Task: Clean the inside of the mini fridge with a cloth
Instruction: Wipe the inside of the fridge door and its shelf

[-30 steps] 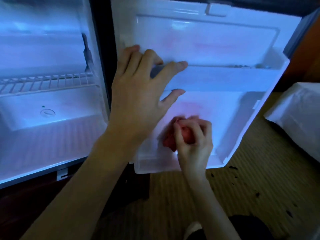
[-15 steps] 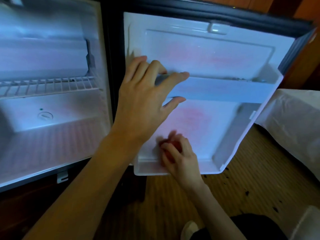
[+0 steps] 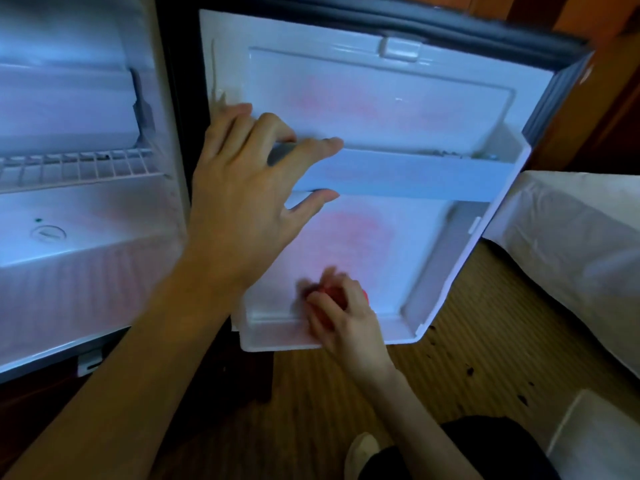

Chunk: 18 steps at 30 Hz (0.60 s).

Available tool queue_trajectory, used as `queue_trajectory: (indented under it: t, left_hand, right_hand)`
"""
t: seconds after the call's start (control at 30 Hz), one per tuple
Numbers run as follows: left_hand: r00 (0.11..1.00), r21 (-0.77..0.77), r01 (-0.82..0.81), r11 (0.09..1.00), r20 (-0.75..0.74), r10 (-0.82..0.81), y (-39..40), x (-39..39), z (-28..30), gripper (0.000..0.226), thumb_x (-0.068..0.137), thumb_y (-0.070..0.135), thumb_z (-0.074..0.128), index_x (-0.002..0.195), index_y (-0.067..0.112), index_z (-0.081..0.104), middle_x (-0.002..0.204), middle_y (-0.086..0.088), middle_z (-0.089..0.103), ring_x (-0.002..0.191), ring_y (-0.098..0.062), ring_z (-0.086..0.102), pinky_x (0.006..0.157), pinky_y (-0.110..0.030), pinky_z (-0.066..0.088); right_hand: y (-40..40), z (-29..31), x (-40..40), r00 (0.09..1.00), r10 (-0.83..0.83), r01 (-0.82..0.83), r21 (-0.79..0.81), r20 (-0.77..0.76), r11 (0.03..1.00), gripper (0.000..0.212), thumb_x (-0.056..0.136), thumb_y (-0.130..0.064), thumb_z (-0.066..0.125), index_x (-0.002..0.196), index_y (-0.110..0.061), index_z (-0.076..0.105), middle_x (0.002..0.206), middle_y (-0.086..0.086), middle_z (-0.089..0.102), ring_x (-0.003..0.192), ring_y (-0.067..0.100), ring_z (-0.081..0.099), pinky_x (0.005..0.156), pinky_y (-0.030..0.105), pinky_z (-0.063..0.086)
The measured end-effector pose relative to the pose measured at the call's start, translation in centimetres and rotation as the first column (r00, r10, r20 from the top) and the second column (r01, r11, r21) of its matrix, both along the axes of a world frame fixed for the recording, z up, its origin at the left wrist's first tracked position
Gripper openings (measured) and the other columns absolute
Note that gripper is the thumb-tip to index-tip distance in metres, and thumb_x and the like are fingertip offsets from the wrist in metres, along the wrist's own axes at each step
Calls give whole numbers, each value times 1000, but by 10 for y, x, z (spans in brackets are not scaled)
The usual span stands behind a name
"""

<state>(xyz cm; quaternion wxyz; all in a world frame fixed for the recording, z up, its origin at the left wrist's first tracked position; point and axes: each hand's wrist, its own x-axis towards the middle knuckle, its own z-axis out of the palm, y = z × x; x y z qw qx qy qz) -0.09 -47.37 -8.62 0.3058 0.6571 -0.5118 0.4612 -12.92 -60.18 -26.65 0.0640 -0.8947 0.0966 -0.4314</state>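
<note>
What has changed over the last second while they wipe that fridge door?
The right hand, gripping the red cloth, has slid down the inside of the open door, from the middle of the lower panel to the bottom door shelf. Nothing was picked up or released. The left hand stays on the door rail, fingers over its top and thumb under it.

Red cloth (image 3: 329, 295) bunched low against open white mini fridge (image 3: 381, 98) door
</note>
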Motion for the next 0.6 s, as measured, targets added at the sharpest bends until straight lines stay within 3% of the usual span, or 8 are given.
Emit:
queue_trajectory:
  t: [0.13, 0.23, 0.33, 0.5, 0.6]
  left_hand:
    - [1000, 1, -4, 1000, -3, 4, 1, 2, 0, 45, 90, 52, 70, 125, 24, 70, 99, -13, 62, 98, -38, 61, 112, -47, 34]
    - [1000, -8, 7, 1000, -13, -7, 2, 3, 0, 45, 90, 53, 69, 125, 25, 70, 99, -13, 62, 97, -38, 60, 112, -46, 33]
    - [1000, -3, 18, 1000, -23, -18, 1, 1, 0, 45, 89, 52, 70, 125, 24, 71, 99, -12, 62, 97, -37, 60, 113, -45, 33]
    - [1000, -5, -2, 1000, -11, 2, -3, 1, 1, 45, 90, 53, 70, 125, 25, 70, 100, -11, 63, 98, -36, 60, 112, -42, 31]
    - [1000, -2, -9, 1000, -20, 9, -4, 2, 1, 47, 90, 56, 68, 127, 27, 69, 103, -10, 63, 104, -37, 59, 113, -40, 29]
  right_hand:
    - [-19, 50, -10, 958, -96, 71, 100, 270, 992, 11, 95, -22, 71, 106, -21, 69, 117, 0, 50, 105, 4, 57, 95, 17, 46]
    - [-28, 70, -8, 918, -134, 114, 73, 372, 991, 11, 96, -25, 69, 106, -25, 68, 119, 0, 49, 104, 10, 58, 94, 21, 46]
    - [-15, 41, 4, 953, -101, 82, 77, 287, 994, 16, 95, -22, 70, 110, -21, 67, 121, 6, 48, 108, 22, 58, 94, 33, 49]
    - [2, -4, 7, 999, 23, -23, 0, -36, 1000, 21, 87, -14, 76, 107, -12, 71, 116, 14, 54, 99, 33, 59, 77, 45, 55]
    - [-10, 23, -2, 991, -33, 23, 85, 126, 996, 15, 91, -18, 73, 106, -14, 71, 118, 8, 51, 104, 23, 61, 90, 34, 53]
